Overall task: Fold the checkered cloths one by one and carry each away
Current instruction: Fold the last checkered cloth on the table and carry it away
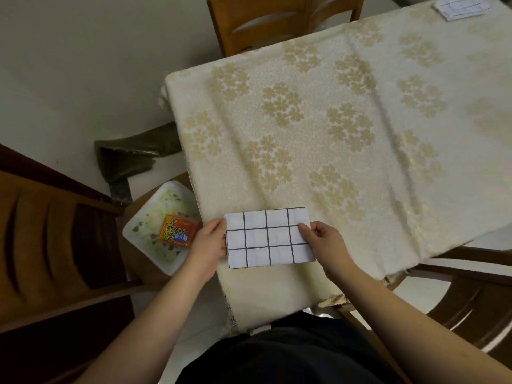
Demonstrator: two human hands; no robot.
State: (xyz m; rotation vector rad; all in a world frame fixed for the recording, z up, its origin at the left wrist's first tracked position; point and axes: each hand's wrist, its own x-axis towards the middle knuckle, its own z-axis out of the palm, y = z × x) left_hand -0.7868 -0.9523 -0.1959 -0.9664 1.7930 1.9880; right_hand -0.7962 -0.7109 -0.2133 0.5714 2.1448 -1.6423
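A white checkered cloth (267, 238) with dark grid lines is folded into a small rectangle over the near edge of the table (346, 128). My left hand (209, 243) grips its left edge. My right hand (322, 241) pinches its right edge, with the thumb on top. A second checkered cloth (461, 6) lies folded at the table's far right corner.
The table wears a cream floral tablecloth. To the left, a chair seat bears a white tray (144, 245) with an orange box (177, 231) on it. Wooden chairs stand at far centre (277, 20), near left (55, 245) and near right (471, 300). A dark bag (130, 159) lies on the floor.
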